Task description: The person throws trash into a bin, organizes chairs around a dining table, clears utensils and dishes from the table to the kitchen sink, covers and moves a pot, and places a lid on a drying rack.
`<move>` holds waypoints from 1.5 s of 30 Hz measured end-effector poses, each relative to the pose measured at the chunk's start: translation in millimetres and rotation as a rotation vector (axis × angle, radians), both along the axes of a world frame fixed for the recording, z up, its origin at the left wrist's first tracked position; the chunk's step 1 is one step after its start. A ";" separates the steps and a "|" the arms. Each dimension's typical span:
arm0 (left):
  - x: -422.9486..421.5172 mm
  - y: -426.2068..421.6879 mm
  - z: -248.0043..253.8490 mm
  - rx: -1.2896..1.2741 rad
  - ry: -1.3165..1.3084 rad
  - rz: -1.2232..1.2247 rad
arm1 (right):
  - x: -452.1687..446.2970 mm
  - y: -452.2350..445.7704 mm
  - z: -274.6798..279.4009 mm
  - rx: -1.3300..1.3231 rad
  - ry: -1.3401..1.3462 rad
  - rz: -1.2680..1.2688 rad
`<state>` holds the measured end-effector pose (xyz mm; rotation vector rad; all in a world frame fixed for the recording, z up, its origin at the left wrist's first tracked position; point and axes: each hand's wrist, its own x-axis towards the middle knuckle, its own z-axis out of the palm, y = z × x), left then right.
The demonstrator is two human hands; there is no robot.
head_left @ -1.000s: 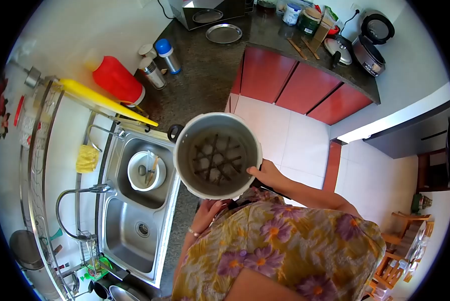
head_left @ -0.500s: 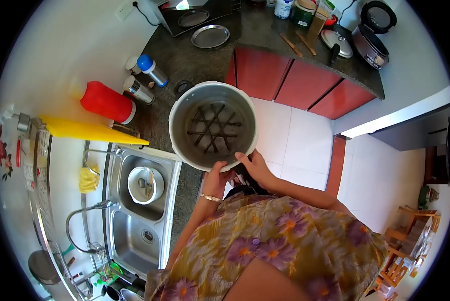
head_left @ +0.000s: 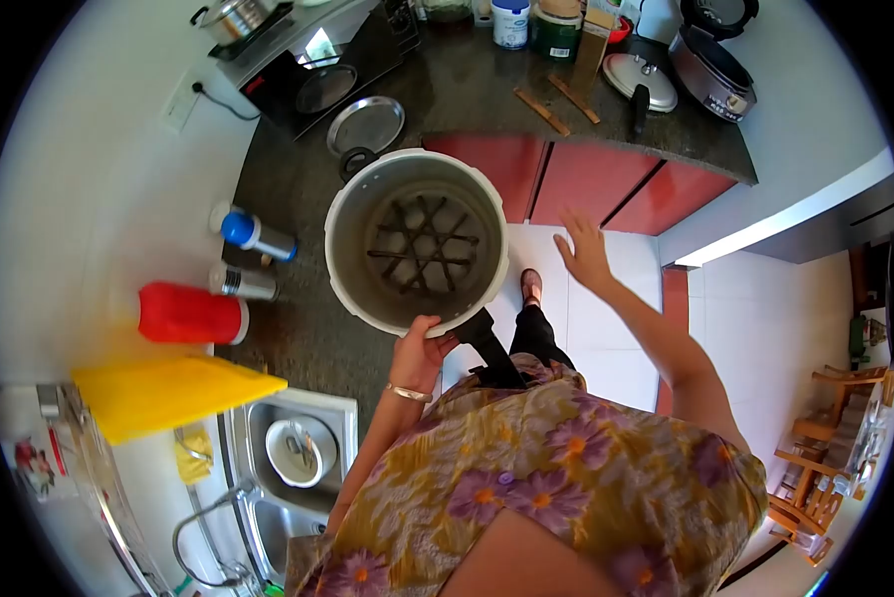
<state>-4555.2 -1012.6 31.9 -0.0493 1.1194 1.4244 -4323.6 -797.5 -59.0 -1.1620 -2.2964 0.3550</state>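
Head view: left hand pinches the round silver metal pot at the dark stone worktop edge; right hand spread, apart.

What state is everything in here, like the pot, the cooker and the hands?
Big pot: uncovered, dark star-shaped rack inside
Left hand: closed on the pot's rim
Right hand: open, touching nothing
Rice cooker: lid up
Metal lid: lying on the counter
Blue-topped flask: capped
White bowl: in the sink, utensils inside
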 end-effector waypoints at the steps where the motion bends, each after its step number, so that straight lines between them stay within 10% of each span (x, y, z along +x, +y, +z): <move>1: -3.6 21.0 -3.3 0.003 0.009 0.002 | -1.1 33.7 5.0 0.050 -0.008 0.001; 13: -19.4 304.4 -3.7 -0.175 0.036 -0.096 | -64.1 353.6 -59.9 0.126 -0.322 0.040; 20: -19.6 420.6 -17.9 -0.165 -0.002 -0.197 | -82.5 417.3 -80.1 0.118 -0.181 -0.346; 30: -21.9 508.1 -23.1 -0.177 0.031 -0.304 | 50.2 413.2 -7.7 0.070 -0.030 -0.643; 37: -38.0 534.8 -34.3 -0.244 0.090 -0.411 | 111.1 407.3 -45.4 -0.212 0.020 -0.817; 39: -49.4 535.9 -44.5 -0.232 0.081 -0.445 | 123.8 418.1 -50.2 -0.699 0.443 -0.872; 45: -67.6 538.7 -39.2 -0.251 0.163 -0.497 | 153.9 406.1 -33.6 -0.712 0.533 -0.857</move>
